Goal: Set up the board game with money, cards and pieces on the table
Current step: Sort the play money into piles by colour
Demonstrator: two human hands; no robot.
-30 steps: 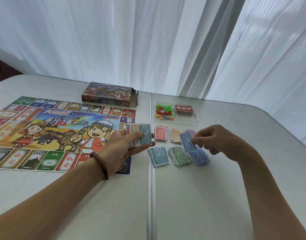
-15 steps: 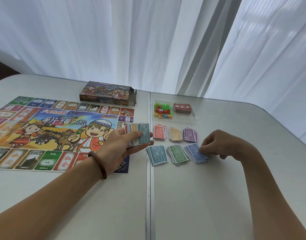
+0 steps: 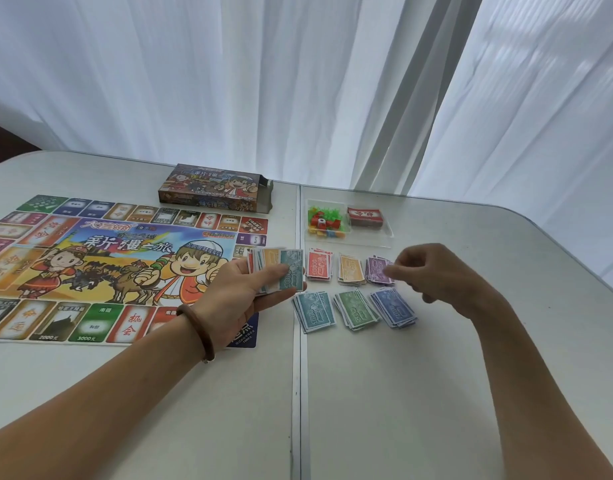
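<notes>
Right hand [image 3: 436, 271] has left the blue pile [image 3: 393, 308], now just below it, for the purple pile [image 3: 377, 271]; fingers curled, though whether they pinch anything I cannot tell. Left hand [image 3: 235, 292] grips fanned notes [image 3: 280, 268], thin, rectangular paper. Money-sorting step: next, peel the top teal note for the teal pile [image 3: 315, 311] beside that hand.

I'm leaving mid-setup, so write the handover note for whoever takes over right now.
Left hand: holds a fan of unsorted bills.
Right hand: fingers curled at the purple pile; unclear whether it pinches a bill.
Done: board laid out; red pile, orange pile, teal pile, green pile, blue pile started to its right.
Left: sort the held bills; pieces and card deck sit in the clear tray, not yet set out.
</notes>
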